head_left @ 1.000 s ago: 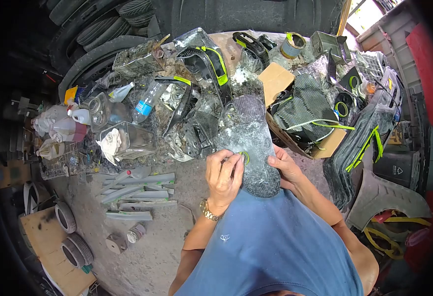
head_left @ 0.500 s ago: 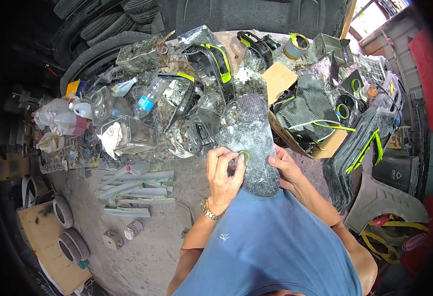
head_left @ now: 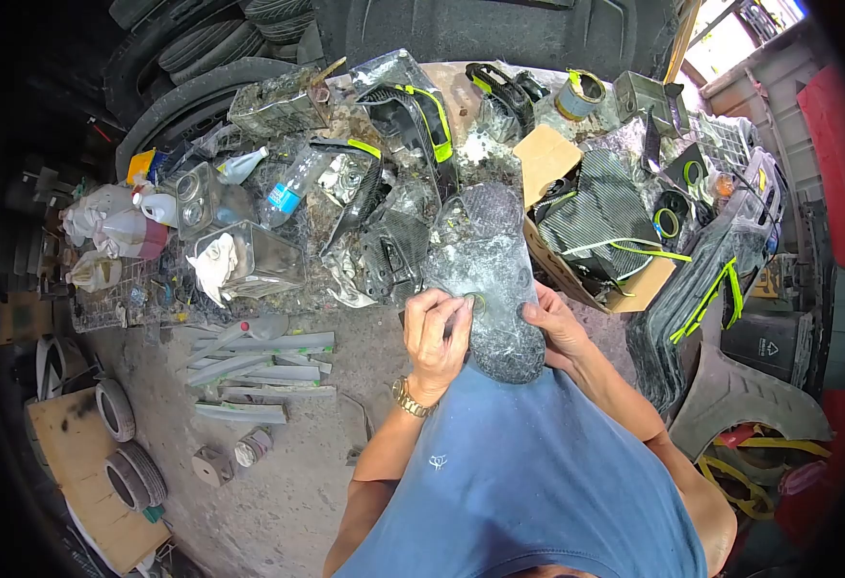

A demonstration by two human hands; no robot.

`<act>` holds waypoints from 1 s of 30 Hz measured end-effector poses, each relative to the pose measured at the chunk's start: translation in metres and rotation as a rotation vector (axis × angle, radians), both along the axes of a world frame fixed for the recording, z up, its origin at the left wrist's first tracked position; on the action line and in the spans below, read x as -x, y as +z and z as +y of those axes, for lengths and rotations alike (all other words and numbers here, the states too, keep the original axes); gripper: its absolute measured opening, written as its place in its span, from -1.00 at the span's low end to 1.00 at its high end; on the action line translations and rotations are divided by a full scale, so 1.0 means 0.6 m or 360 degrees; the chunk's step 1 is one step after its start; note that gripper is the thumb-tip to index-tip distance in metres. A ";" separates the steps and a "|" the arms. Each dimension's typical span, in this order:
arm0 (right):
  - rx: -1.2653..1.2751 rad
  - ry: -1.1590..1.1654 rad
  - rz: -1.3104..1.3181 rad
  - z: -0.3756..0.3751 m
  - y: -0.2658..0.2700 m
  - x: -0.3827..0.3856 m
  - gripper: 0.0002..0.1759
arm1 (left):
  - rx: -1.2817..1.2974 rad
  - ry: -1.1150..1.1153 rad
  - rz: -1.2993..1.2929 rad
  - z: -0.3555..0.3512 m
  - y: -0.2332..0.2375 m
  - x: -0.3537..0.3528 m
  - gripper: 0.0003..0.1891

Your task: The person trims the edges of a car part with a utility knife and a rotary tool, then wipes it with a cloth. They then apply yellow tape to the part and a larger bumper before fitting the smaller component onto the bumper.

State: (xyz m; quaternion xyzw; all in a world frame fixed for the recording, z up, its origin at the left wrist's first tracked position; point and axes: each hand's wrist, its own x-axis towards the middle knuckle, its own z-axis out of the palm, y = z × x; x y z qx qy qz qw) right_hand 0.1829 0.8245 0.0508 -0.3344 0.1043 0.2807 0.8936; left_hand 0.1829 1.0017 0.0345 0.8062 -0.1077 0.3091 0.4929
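Dark, scuffed panel (head_left: 501, 332) in hand, just left of the cardboard box (head_left: 650, 283): the right hand's fingers (head_left: 563, 329) grasp its edge, while the left hand's fingers (head_left: 434, 332) pinch together at a small greenish loop (head_left: 479, 302) against its face, their hold on it unclear. Pale scuffing covers its middle; its rounded near end looks darker. How much is finished or left cannot be judged.
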 end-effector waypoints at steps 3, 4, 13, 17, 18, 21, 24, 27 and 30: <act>0.0010 -0.0010 0.0003 0.001 0.003 -0.002 -0.39 | 0.0011 0.0002 0.0000 -0.002 -0.002 -0.002 -0.75; 0.0012 -0.0010 0.0005 0.000 0.002 -0.002 -0.39 | 0.0018 -0.0003 0.0006 -0.002 -0.002 -0.003 -0.74; 0.0011 0.0010 -0.0053 -0.006 0.001 -0.007 -0.38 | 0.0039 -0.0010 -0.0045 -0.005 0.002 -0.013 -0.69; 0.0011 0.0021 -0.0064 -0.010 -0.005 -0.011 -0.39 | 0.0131 0.0013 -0.0109 -0.008 -0.010 -0.019 -0.59; 0.0014 0.0028 -0.0069 -0.011 -0.007 -0.012 -0.39 | 0.0144 0.0004 -0.0111 -0.008 -0.011 -0.021 -0.55; -0.0038 0.0014 -0.0082 -0.009 -0.009 -0.016 -0.41 | 0.0179 0.0016 -0.0080 -0.006 -0.012 -0.019 -0.52; -0.0107 -0.0032 -0.0063 -0.008 -0.008 -0.019 -0.41 | -0.0059 -0.0013 -0.0124 0.011 -0.004 -0.005 -0.57; -0.0129 -0.0028 -0.0051 -0.006 -0.003 -0.022 -0.39 | -0.0434 -0.0085 -0.0216 0.030 -0.003 0.003 -0.61; -0.0162 0.0022 -0.0055 -0.001 -0.001 -0.023 -0.38 | -0.0699 -0.0215 -0.0053 0.039 0.005 0.003 -0.50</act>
